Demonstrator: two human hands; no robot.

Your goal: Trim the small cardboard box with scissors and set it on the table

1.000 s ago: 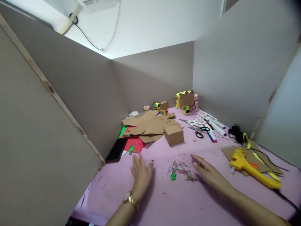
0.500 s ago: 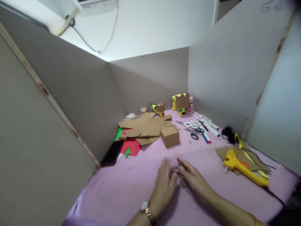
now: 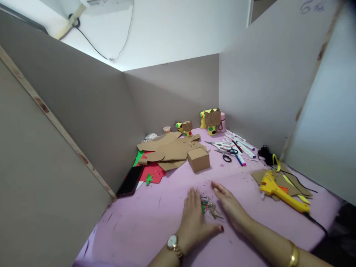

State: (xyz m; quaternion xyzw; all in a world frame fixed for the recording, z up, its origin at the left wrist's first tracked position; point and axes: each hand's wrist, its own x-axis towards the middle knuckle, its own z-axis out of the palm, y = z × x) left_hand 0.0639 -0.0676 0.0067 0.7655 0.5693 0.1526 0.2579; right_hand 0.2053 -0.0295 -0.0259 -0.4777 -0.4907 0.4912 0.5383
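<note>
A small heap of scraps [image 3: 210,209], thin brown strips with bits of green and red, lies on the pink table cover [image 3: 133,230] between my hands. My left hand [image 3: 194,217] rests flat at the heap's left side, fingers extended and thumb spread out below it. On the other side, my right hand [image 3: 229,204] stands on edge with its palm toward the scraps, fingers stretched and holding nothing. A small cardboard box [image 3: 198,160] sits beyond the hands.
Cardboard sheets [image 3: 175,149] and red paper [image 3: 155,174] lie back left beside a black phone [image 3: 130,181]. Scissors [image 3: 227,157] and markers [image 3: 247,146] are back right. A yellow glue gun [image 3: 283,194] rests on cardboard at right. Grey partitions [image 3: 178,89] enclose the table.
My hands have moved apart, uncovering more of the scraps. The left hand has flattened and its thumb has swung outward. The view has shifted slightly.
</note>
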